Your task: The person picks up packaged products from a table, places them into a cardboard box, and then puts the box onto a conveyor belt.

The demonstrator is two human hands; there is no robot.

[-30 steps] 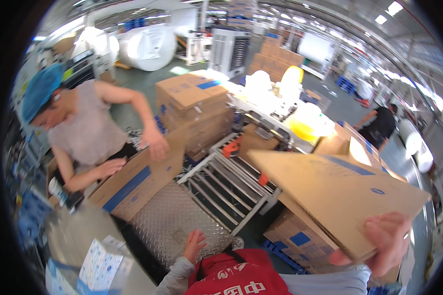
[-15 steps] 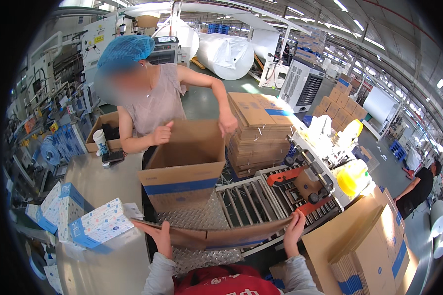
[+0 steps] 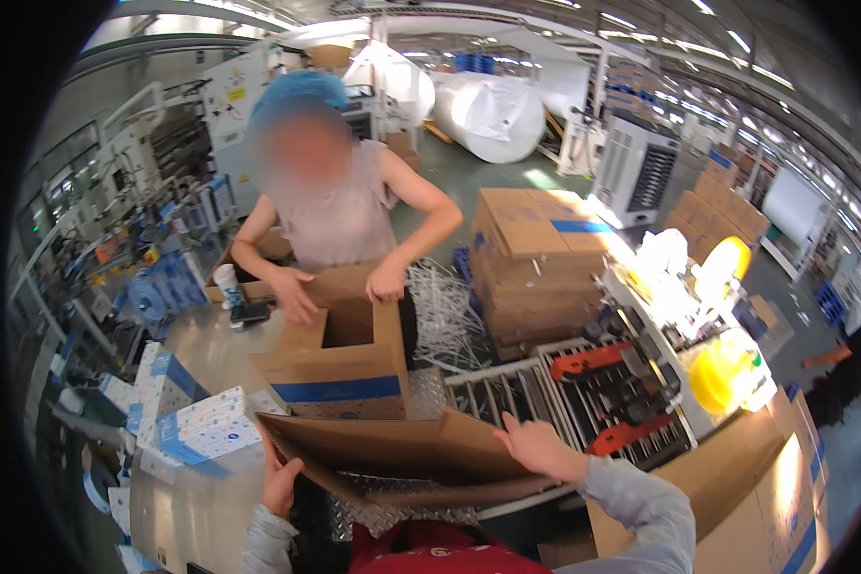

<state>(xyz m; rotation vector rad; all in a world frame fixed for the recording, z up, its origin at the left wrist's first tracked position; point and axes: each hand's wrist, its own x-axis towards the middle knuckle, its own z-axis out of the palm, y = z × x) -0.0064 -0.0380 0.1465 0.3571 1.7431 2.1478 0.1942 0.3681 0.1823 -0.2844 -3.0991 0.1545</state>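
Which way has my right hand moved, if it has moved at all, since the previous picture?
Yes. Judged against the nearer orange conveyor part, your right hand has moved to the left in the view.

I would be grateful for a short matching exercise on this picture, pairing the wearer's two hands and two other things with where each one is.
Column one
1. Left hand
2. Blue hair cap
3. Right hand
4. White-and-blue packs

Column two
A. At the right side of the nearest carton
B. On the metal table
C. At the left side of that same carton
D. On the co-worker across the way

Right pairs: 1-C, 2-D, 3-A, 4-B
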